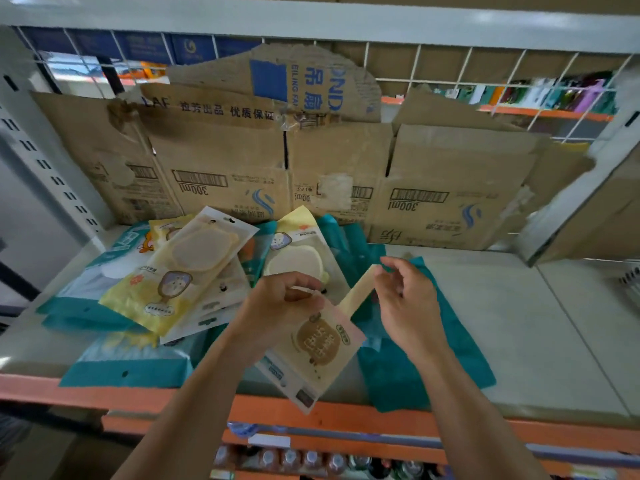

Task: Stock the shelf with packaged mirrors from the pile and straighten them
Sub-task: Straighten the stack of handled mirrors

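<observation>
A pile of packaged mirrors in yellow [166, 282] and teal [128, 368] bags lies scattered on the left and middle of the shelf [519, 323]. My left hand [280, 303] grips the top of a pale pink mirror package [318, 348] with a brown round label, held tilted over the shelf's front edge. My right hand [405, 299] pinches the upper right corner flap of that same package. Another yellow mirror package [298, 251] lies just behind my left hand.
Flattened cardboard boxes [346, 168] lean against the wire grid at the shelf's back. A teal bag [408, 372] lies under my right forearm. The orange shelf lip [270, 407] runs along the front; bottles [291, 459] stand on the shelf below. Bare shelf board spreads right.
</observation>
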